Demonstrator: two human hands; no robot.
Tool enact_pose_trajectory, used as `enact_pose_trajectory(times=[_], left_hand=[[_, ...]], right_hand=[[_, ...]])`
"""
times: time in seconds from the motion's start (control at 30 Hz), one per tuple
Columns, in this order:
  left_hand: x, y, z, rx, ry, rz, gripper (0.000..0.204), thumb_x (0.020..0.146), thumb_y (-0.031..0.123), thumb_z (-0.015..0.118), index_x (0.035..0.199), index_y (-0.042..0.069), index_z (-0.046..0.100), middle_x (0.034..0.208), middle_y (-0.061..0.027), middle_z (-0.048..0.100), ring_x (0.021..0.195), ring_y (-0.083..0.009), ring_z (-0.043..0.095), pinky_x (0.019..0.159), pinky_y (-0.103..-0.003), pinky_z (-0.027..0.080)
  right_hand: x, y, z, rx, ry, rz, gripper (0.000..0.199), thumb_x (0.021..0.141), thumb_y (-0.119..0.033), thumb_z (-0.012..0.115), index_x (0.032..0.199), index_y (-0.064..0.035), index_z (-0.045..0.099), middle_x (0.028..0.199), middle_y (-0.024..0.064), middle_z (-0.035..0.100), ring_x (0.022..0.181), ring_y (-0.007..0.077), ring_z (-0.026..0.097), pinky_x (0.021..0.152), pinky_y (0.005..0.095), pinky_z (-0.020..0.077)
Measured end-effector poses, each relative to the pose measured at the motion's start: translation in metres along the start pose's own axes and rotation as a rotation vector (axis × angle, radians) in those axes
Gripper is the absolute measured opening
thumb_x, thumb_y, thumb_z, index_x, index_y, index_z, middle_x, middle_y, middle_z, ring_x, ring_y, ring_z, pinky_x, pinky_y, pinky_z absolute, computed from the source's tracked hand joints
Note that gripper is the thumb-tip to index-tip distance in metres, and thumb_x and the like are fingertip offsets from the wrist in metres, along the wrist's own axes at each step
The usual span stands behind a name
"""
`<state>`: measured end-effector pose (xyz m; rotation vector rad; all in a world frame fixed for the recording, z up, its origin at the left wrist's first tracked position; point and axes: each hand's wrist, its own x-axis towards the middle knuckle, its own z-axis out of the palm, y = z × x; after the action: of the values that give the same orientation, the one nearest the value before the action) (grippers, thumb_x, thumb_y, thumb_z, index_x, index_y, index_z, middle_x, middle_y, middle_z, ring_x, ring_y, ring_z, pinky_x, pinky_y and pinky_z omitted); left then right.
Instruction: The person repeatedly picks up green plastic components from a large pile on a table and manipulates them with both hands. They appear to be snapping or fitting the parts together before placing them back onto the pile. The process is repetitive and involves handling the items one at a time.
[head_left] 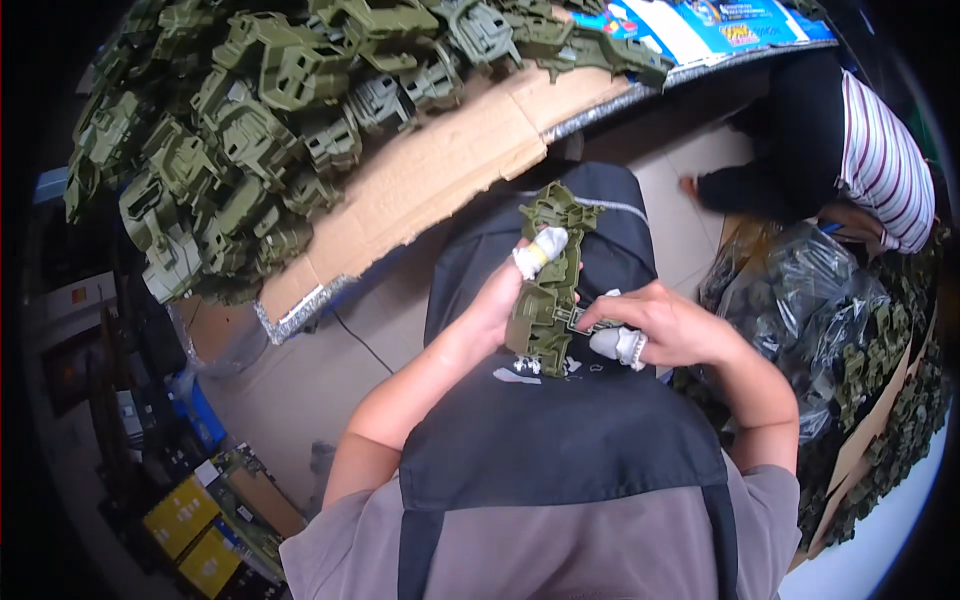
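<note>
Brown cardboard sheet [430, 185]; blue printed sheet [705, 35] near its right end. Right: person [885, 165] in striped top, clear plastic bag [790, 265] nearby. Lower left: yellow-and-black packaging [182, 515]. Dark cable [362, 341], tiled floor [290, 395].

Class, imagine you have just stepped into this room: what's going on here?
A person is handling an olive-green plastic part above their dark apron. The left hand holds it from the left; the right hand has its fingers at the lower right edge, though whether they grip anything is unclear. Both thumbs are wrapped in white. Pale scraps lie on the apron. Similar green parts are heaped on a cardboard-covered table, and someone in a striped top is bent over at the right.
</note>
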<state>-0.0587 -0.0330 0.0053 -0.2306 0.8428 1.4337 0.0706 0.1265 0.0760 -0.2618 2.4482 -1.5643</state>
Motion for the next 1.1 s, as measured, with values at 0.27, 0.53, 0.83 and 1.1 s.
enact_pose_trajectory(times=[0.27,0.53,0.83,1.1], left_hand=[[-0.002,-0.018,-0.002,-0.056,0.061,-0.105,0.036,0.086,0.037,0.05,0.105,0.006,0.052,0.09,-0.0075,0.059,0.072,-0.0169,0.06,0.062,-0.031,0.052],[-0.006,-0.023,0.001,-0.057,0.104,-0.145,0.03,0.086,0.032,0.052,0.106,0.009,0.051,0.087,-0.0035,0.058,0.071,-0.0117,0.058,0.062,-0.028,0.05],[-0.01,-0.031,-0.009,-0.128,0.153,-0.209,0.029,0.087,0.026,0.053,0.111,0.011,0.049,0.089,0.0005,0.055,0.075,-0.0089,0.055,0.062,-0.026,0.048],[-0.018,-0.027,0.005,-0.054,0.215,-0.141,0.029,0.087,0.027,0.051,0.11,0.009,0.048,0.087,-0.0022,0.055,0.074,-0.0112,0.056,0.063,-0.028,0.049]], right_hand=[[-0.003,0.007,0.013,0.022,-0.104,0.054,0.019,0.07,-0.008,0.06,0.088,-0.0049,0.055,0.07,0.014,0.061,0.067,0.0308,0.06,0.061,0.0374,0.0463],[0.003,0.011,0.02,-0.099,-0.179,0.048,0.022,0.065,0.0,0.055,0.087,-0.0037,0.054,0.063,0.0162,0.058,0.066,0.0322,0.059,0.061,0.0391,0.0457],[0.004,0.015,0.042,-0.039,-0.117,0.042,0.019,0.066,0.001,0.055,0.084,-0.0025,0.053,0.065,0.0171,0.058,0.068,0.0338,0.059,0.062,0.041,0.0454],[0.004,0.017,0.045,0.009,-0.111,0.039,0.022,0.063,0.005,0.053,0.084,-0.003,0.054,0.065,0.0176,0.058,0.067,0.0345,0.058,0.06,0.0413,0.045]])
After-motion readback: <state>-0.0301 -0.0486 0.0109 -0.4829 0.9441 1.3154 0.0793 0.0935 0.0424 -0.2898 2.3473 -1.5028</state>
